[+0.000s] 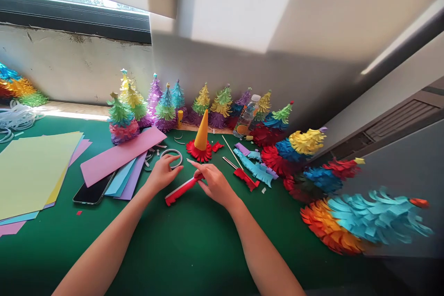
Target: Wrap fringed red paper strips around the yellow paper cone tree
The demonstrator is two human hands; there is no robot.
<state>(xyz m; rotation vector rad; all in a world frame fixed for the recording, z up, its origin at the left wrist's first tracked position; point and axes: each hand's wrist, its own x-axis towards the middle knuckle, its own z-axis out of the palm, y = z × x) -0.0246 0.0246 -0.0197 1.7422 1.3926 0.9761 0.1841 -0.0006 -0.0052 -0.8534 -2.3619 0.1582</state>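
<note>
My left hand is at a roll of white tape, its fingers curled over the ring and the thumb at the near side. My right hand pinches a red fringed paper strip that slants down to the left. A white band runs along that strip's upper edge. By the right fingertips a small whitish piece sticks out. Just beyond both hands stands a yellow paper cone, upright, with red fringe around its base.
Colored sheets lie at left, near a phone under a pink strip. Several fringed paper trees line the back and right, with a bottle among them. Blue fringed strips and scissors are right of the cone.
</note>
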